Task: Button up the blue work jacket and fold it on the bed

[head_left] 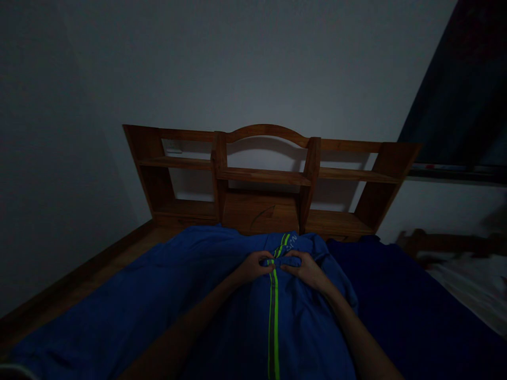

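Note:
A blue garment lies spread in front of me, with a bright green-and-grey stripe running along it. White lettering shows near its far end. My left hand pinches a fold of the cloth just left of the stripe, thumb and fingers closed on it. To the right of the stripe, my right hand grips the same raised fold between thumb and fingers. The hands are a short gap apart. Dim light hides the garment's exact cut.
Behind the garment stands a wooden headboard with shelves, against a pale wall. Dark blue cloth lies on the right. A dark curtain hangs at the upper right, above whitish bedding. Bare wood shows on the left.

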A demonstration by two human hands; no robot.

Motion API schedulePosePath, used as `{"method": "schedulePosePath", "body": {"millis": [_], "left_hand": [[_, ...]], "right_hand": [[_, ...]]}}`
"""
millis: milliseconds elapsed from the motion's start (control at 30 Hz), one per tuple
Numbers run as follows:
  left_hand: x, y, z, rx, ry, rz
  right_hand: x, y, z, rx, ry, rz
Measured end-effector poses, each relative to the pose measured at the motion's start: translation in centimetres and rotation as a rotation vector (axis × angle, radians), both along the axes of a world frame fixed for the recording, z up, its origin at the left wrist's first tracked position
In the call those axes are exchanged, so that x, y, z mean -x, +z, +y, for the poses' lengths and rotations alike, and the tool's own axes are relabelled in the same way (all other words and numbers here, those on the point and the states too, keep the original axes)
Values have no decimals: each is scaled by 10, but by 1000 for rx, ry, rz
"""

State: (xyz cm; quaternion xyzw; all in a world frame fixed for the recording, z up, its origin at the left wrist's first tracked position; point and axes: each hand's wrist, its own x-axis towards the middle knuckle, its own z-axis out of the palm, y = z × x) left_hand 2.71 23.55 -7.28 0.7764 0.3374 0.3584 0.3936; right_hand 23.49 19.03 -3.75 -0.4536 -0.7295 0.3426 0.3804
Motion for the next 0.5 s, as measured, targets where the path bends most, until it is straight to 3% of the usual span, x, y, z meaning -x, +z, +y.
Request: {"method": "schedulePosePath", "body": {"millis": [133, 500], "left_hand": [[-1, -1, 1, -44, 7, 0], [3, 8, 0, 61, -64, -25]], "right_hand": [[1, 0, 1, -54, 12, -6], [0, -1, 1, -87, -29, -34]]}}
